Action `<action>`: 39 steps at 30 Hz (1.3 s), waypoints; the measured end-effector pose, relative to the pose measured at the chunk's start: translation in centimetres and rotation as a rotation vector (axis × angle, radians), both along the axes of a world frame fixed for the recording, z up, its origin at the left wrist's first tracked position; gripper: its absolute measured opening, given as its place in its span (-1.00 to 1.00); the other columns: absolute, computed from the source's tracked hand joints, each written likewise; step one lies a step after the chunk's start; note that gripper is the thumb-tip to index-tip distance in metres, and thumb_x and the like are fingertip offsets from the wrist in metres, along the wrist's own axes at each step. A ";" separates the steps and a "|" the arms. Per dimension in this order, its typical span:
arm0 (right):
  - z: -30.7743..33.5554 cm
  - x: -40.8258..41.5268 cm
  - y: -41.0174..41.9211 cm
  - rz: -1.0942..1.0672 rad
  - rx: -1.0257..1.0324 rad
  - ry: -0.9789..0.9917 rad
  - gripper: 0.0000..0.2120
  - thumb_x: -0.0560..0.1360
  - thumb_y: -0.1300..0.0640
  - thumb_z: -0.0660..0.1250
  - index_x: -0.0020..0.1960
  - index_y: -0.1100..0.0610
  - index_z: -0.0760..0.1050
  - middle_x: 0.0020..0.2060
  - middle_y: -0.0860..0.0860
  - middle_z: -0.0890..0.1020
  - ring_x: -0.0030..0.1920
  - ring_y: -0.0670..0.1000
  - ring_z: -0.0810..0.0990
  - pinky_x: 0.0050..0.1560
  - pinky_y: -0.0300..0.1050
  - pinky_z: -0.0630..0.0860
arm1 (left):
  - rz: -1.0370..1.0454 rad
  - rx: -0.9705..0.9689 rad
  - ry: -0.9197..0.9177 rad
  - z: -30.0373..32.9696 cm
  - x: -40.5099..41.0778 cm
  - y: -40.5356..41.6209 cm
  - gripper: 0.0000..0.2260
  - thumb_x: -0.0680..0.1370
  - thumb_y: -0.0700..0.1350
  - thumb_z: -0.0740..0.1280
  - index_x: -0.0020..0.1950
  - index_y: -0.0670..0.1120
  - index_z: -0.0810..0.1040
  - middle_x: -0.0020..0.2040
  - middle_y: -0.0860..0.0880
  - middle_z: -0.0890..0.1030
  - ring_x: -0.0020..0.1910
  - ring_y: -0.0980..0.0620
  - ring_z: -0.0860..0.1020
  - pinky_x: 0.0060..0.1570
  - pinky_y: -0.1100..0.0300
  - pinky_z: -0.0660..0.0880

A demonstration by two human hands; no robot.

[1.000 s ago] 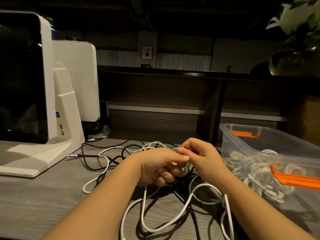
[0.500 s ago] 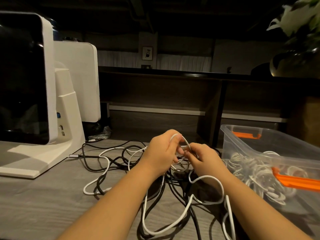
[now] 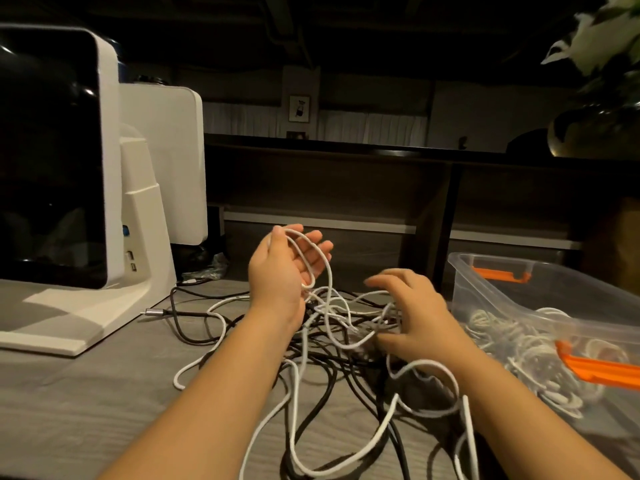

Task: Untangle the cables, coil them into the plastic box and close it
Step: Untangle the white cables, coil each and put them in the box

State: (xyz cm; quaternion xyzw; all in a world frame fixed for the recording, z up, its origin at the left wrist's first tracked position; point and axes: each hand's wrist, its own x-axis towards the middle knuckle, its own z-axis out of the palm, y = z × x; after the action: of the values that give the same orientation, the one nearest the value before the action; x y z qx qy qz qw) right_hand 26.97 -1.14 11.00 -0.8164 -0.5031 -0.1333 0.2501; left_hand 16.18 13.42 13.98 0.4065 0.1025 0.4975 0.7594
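- The left hand (image 3: pixel 287 268) has lifted away from the right and now sits raised at about 11 o'clock of the cable pile, palm turned up, fingers spread nearly straight. A loop of white cable (image 3: pixel 317 258) is draped over its fingers and thumb; whether the thumb pinches it cannot be told.
- The right hand (image 3: pixel 412 313) has dropped low at 3 o'clock of the pile, fingers spread and loosely curved over the strands, apparently gripping nothing.
- A moment ago both hands were pressed together on one knot; now they are apart, with the white loop drawn up out of the heap.
- The tangle of white and black cables (image 3: pixel 329 358) lies on the grey surface (image 3: pixel 86 410), still crossed over itself.
- The clear plastic box (image 3: pixel 502 299) stands open at 3 o'clock, with coiled white cable inside.
- Judgement: one strand is coming free; most untangling remains.
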 end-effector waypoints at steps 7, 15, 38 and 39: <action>-0.1 -1.3 0.8 0.119 -0.102 -0.012 -0.72 0.51 0.16 0.34 0.15 -0.13 0.55 0.04 -0.24 0.56 0.15 -0.15 0.51 0.32 -0.16 0.37 | 0.000 -0.058 0.007 -0.1 0.1 0.0 -0.69 0.73 0.00 0.08 0.08 -0.12 0.55 -0.14 -0.08 0.71 -0.19 -0.01 0.72 -0.22 0.14 0.63; 0.1 0.2 0.5 -0.310 -0.097 0.001 -0.76 0.57 0.12 0.22 0.00 -0.02 0.67 0.10 -0.08 0.55 0.14 0.03 0.45 0.12 0.00 0.48 | -0.137 -0.370 -0.337 0.3 -0.8 1.5 -0.68 0.72 0.03 0.09 0.11 -0.09 0.58 -0.14 -0.04 0.72 -0.16 0.00 0.72 -0.18 0.10 0.64; -1.3 -3.1 2.4 0.288 0.244 0.903 -0.88 0.64 0.20 0.21 -0.03 0.16 0.51 -0.37 -0.02 0.58 -0.31 -0.04 0.55 -0.12 -0.08 0.57 | -0.209 -0.119 -0.002 -0.4 0.5 -1.5 -0.69 0.72 0.03 0.10 0.12 -0.10 0.57 -0.23 -0.02 0.72 -0.28 0.04 0.71 -0.30 0.14 0.62; -1.3 -3.2 2.3 0.333 0.261 0.959 -0.89 0.62 0.16 0.24 0.00 0.16 0.52 -0.32 -0.01 0.59 -0.28 -0.04 0.55 -0.12 -0.10 0.56 | -0.192 -0.125 -0.001 -0.4 0.4 -1.3 -0.69 0.72 0.03 0.10 0.12 -0.10 0.57 -0.22 -0.02 0.73 -0.27 0.03 0.71 -0.29 0.14 0.62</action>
State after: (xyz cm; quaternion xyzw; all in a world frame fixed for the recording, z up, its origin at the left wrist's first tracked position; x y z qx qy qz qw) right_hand 23.77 1.18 9.75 -0.6566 -0.4344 0.2354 0.5698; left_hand 16.63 12.16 13.62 0.3661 0.0933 0.4152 0.8276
